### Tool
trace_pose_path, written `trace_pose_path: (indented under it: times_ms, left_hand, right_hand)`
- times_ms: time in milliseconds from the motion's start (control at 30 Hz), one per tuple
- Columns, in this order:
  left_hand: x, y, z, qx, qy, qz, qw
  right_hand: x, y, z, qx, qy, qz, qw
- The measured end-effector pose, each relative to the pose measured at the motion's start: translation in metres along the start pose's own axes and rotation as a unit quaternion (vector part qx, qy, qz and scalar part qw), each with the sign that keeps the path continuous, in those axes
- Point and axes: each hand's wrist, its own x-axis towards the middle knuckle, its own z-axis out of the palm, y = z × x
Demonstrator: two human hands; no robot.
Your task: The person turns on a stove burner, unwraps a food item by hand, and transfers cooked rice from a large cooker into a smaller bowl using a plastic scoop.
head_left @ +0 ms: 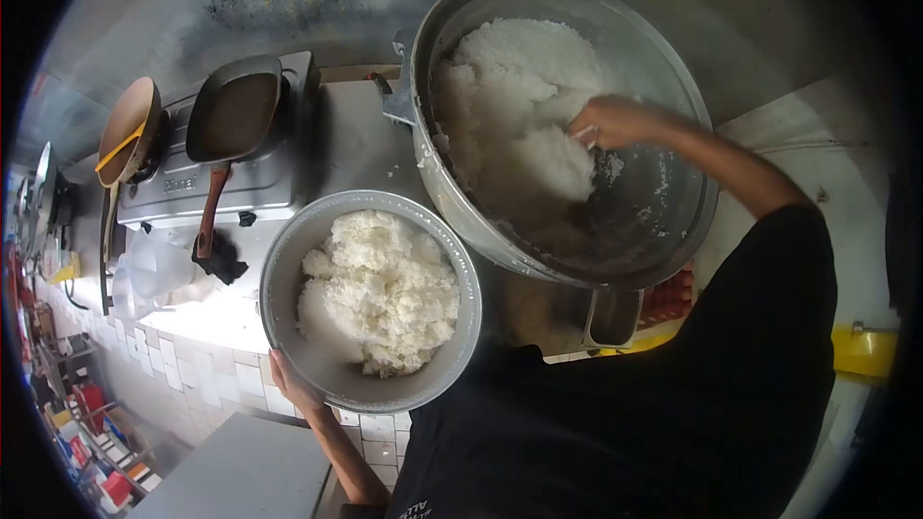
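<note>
The left hand (293,384) clasps the bowl (288,269) at its 7 o'clock rim, fingers wrapped under the edge. Heaped with rice (380,293), the bowl looks heavy for one hand, and its smooth metal is probably slippery. The right hand (615,120) curls over the soft, sticky mound (519,106) in the pot (663,202), at the bowl's 1 o'clock. I cannot tell whether it holds a scoop.
</note>
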Motion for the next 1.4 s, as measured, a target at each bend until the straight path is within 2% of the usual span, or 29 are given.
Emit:
trace_pose_path:
  times_ms: [33,100,133,167,200,267,400,500,567,600,667,700,767,833,867,933,1000,1067,1100,1133,1200,1267,1300,1333,1367,1400]
  left_hand:
    - [0.0,0.003,0.002,0.02,0.018,-0.013,1.0]
    - [-0.003,0.002,-0.006,0.05,0.037,-0.031,0.998]
    - [0.002,-0.002,-0.01,0.043,-0.001,-0.013,0.999]
    - [0.006,-0.006,-0.01,0.032,-0.038,0.007,0.999]
    - [0.007,-0.009,-0.01,0.031,-0.038,0.01,0.999]
    - [0.006,-0.012,-0.009,0.032,0.025,-0.004,0.999]
    - [0.013,-0.024,-0.019,0.056,0.045,0.032,0.997]
    - [0.007,-0.014,-0.012,0.035,0.034,-0.004,0.999]
    - [0.008,-0.014,-0.012,-0.003,0.018,-0.022,1.0]
    - [0.004,-0.013,-0.011,-0.006,0.018,-0.027,0.999]
    - [0.003,-0.004,-0.01,-0.031,-0.01,-0.051,0.998]
    - [0.004,-0.005,-0.013,-0.034,-0.009,-0.046,0.998]
    - [0.009,-0.013,-0.011,-0.009,0.0,0.004,1.0]
    - [0.008,-0.017,-0.016,-0.009,0.012,0.006,1.0]
    - [0.012,-0.02,-0.016,-0.003,0.014,0.014,1.0]
    - [0.023,-0.033,-0.024,-0.022,0.004,0.023,0.999]
    - [0.019,-0.035,-0.022,-0.039,-0.008,0.029,0.999]
    - [0.014,-0.02,-0.017,-0.063,-0.047,0.029,0.996]
    - [0.013,-0.02,-0.016,-0.049,-0.03,0.027,0.998]
    - [0.013,-0.018,-0.016,-0.049,-0.027,0.026,0.998]
    - [0.01,-0.012,-0.014,-0.027,-0.039,0.033,0.998]
    - [0.013,-0.013,-0.012,-0.033,-0.045,0.043,0.998]
    - [0.012,-0.017,-0.015,-0.044,-0.045,0.055,0.997]
    - [0.014,-0.02,-0.019,-0.033,-0.063,0.058,0.996]
    - [0.019,-0.034,-0.016,0.002,0.05,0.059,0.997]
    - [0.009,-0.013,-0.01,0.0,0.006,0.052,0.999]
  right_hand:
    - [0.0,-0.004,0.014,0.062,0.031,-0.046,0.997]
    - [0.004,0.007,0.042,0.121,0.008,-0.034,0.992]
    - [0.004,0.007,0.047,0.172,-0.006,-0.018,0.985]
    - [-0.002,-0.001,0.047,0.229,0.042,-0.11,0.966]
    - [-0.001,0.003,0.05,0.228,0.044,-0.111,0.966]
    - [-0.002,0.008,0.058,0.36,-0.027,-0.023,0.932]
    - [-0.018,0.007,0.048,0.368,-0.024,0.03,0.929]
    - [-0.022,0.021,0.061,0.4,-0.011,0.045,0.916]
    - [-0.023,0.016,0.058,0.358,-0.022,-0.006,0.934]
    - [-0.019,0.013,0.064,0.356,-0.025,-0.003,0.934]
    - [0.0,0.0,0.073,0.353,0.029,-0.057,0.933]
    - [-0.003,-0.007,0.068,0.391,-0.016,0.021,0.92]
    - [-0.004,-0.008,0.066,0.392,-0.005,0.012,0.92]
    - [-0.007,0.01,0.084,0.444,-0.003,0.018,0.896]
    - [-0.009,0.012,0.081,0.435,-0.006,0.013,0.9]
    - [-0.015,0.012,0.078,0.494,-0.015,0.064,0.867]
    - [-0.023,0.009,0.068,0.477,-0.017,0.061,0.876]
    - [-0.025,0.03,0.07,0.487,0.021,0.056,0.872]
    - [-0.027,0.05,0.074,0.468,0.033,0.094,0.878]
    - [-0.032,0.056,0.061,0.467,0.03,0.092,0.879]
    - [-0.053,0.057,0.029,0.379,0.083,-0.002,0.922]
    - [-0.081,0.081,0.034,0.274,0.271,-0.039,0.922]
    - [-0.103,0.029,-0.004,0.344,0.239,0.137,0.898]
    - [-0.116,0.008,-0.021,0.367,0.242,0.149,0.885]
    - [-0.124,-0.01,-0.032,0.391,0.246,0.161,0.872]
    - [-0.132,-0.058,-0.04,0.479,0.324,0.167,0.799]
